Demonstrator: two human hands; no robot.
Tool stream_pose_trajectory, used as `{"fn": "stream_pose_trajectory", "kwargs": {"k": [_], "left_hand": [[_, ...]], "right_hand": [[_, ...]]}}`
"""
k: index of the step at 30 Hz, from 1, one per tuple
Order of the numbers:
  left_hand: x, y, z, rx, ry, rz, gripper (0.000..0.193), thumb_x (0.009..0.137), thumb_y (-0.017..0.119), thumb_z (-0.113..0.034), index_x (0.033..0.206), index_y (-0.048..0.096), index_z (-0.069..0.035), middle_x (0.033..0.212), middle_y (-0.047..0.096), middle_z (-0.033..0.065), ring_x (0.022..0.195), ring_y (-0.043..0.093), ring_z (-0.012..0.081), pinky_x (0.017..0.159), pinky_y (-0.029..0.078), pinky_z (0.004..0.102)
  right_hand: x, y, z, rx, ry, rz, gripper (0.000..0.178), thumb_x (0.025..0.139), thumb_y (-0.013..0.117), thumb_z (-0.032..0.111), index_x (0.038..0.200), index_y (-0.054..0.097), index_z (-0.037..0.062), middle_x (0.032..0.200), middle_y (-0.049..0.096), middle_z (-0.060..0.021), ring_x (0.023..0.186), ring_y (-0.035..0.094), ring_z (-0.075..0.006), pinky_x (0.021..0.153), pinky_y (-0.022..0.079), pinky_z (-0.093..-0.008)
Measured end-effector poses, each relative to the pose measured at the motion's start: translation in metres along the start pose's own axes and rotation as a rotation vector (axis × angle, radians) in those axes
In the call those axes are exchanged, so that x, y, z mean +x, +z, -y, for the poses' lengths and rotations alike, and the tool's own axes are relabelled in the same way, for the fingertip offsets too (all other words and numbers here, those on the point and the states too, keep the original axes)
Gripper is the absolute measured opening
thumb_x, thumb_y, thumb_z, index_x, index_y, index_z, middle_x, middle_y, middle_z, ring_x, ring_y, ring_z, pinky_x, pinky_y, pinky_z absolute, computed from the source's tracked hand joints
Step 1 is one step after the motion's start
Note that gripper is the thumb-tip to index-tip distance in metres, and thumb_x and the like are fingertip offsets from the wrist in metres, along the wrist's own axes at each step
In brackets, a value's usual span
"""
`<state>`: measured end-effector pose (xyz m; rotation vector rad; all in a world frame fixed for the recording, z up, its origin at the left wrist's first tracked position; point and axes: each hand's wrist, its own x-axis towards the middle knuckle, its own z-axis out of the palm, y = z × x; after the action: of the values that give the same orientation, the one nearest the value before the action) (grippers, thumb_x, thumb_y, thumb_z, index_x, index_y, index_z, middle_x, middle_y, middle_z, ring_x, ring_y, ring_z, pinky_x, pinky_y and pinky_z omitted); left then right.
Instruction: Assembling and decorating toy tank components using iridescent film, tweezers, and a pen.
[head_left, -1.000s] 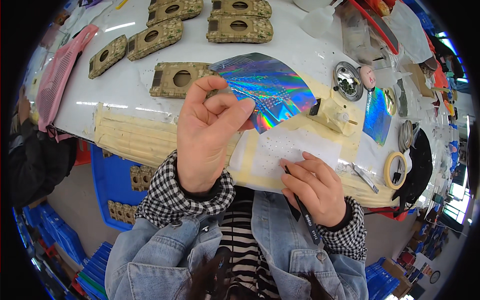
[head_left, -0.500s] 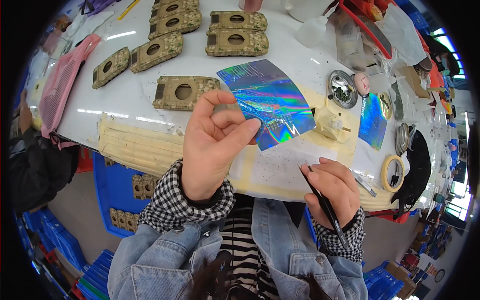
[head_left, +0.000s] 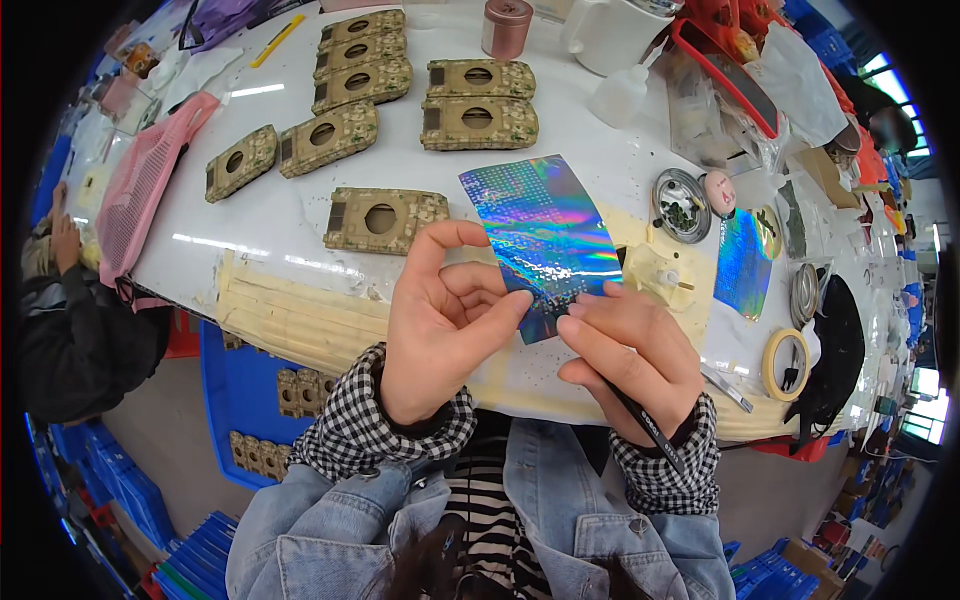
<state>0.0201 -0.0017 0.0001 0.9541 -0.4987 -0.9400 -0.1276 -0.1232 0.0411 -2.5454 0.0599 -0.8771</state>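
Observation:
Between the thumb and fingers of my left hand [head_left: 430, 325] is a shiny, rainbow-coloured holographic sheet [head_left: 545, 215] with rows of tiny marks. It is held tilted above the table's front edge. My right hand [head_left: 640, 355] is closed around black tweezers [head_left: 645, 425], their rear end pointing down toward my wrist. Its fingertips are at the sheet's lower right edge, close to my left thumb. The tweezer tips are hidden behind my fingers. Beyond my left hand lies a camouflage-painted model tank hull [head_left: 345, 220] with a round opening on top.
Several more camouflage hulls [head_left: 480, 125] stand farther back. At right are a round metal dish [head_left: 665, 205], a second holographic sheet [head_left: 735, 275], a tape roll [head_left: 770, 365] and a knife-like tool [head_left: 730, 390]. A pink mesh basket [head_left: 150, 190] stands left; a blue tray [head_left: 225, 400] is below the table.
My right hand has moved up and left with the tweezers to the sheet's lower edge. The sheet and my left hand sit slightly lower and farther right in view.

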Motion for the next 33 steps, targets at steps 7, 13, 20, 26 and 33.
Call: {"fn": "stream_pose_trajectory", "kwargs": {"k": [7, 13, 20, 26, 33], "left_hand": [[-0.0011, 0.0024, 0.0, -0.016, 0.016, -0.002, 0.048, 0.083, 0.061, 0.01, 0.121, 0.034, -0.003, 0.092, 0.068, 0.0103, 0.082, 0.064, 0.0105, 0.069, 0.05, 0.021], [-0.0016, 0.0024, 0.0, -0.01, 0.014, -0.017, 0.049, 0.083, 0.061, 0.01, 0.121, 0.033, -0.004, 0.092, 0.068, 0.0105, 0.082, 0.065, 0.0112, 0.069, 0.051, 0.0212], [-0.0023, 0.0056, 0.0005, 0.023, 0.053, -0.036, 0.05, 0.081, 0.062, 0.01, 0.12, 0.033, -0.003, 0.09, 0.067, 0.0105, 0.084, 0.066, 0.0127, 0.075, 0.053, 0.0231], [-0.0024, 0.0041, 0.0013, 0.085, 0.075, -0.028, 0.048, 0.08, 0.064, 0.009, 0.116, 0.034, -0.003, 0.088, 0.067, 0.0108, 0.082, 0.066, 0.0138, 0.074, 0.054, 0.0247], [-0.0027, 0.0042, 0.0011, 0.109, 0.07, -0.028, 0.048, 0.08, 0.065, 0.008, 0.115, 0.034, -0.003, 0.085, 0.066, 0.0093, 0.08, 0.066, 0.0129, 0.072, 0.054, 0.0237]], "right_hand": [[-0.0001, 0.0028, -0.0017, 0.014, 0.004, -0.009, 0.033, 0.071, 0.076, 0.02, 0.101, 0.069, 0.0059, 0.087, 0.066, -0.0072, 0.084, 0.066, -0.0228, 0.08, 0.055, -0.0392], [0.0001, 0.0029, -0.0008, 0.012, 0.016, -0.008, 0.034, 0.071, 0.076, 0.021, 0.101, 0.069, 0.0057, 0.087, 0.066, -0.0072, 0.086, 0.067, -0.0231, 0.081, 0.055, -0.0398], [-0.0002, 0.0021, -0.001, 0.001, 0.014, 0.011, 0.033, 0.072, 0.076, 0.019, 0.101, 0.069, 0.005, 0.089, 0.066, -0.008, 0.086, 0.067, -0.0236, 0.082, 0.055, -0.041], [-0.0004, 0.0038, -0.0002, -0.008, 0.01, 0.013, 0.033, 0.073, 0.076, 0.018, 0.102, 0.068, 0.0042, 0.089, 0.066, -0.0092, 0.086, 0.067, -0.0239, 0.083, 0.055, -0.0412], [-0.0011, 0.0047, 0.001, 0.035, 0.045, 0.002, 0.034, 0.072, 0.076, 0.017, 0.103, 0.068, 0.0033, 0.091, 0.067, -0.0115, 0.087, 0.067, -0.0251, 0.083, 0.055, -0.0411]]}}
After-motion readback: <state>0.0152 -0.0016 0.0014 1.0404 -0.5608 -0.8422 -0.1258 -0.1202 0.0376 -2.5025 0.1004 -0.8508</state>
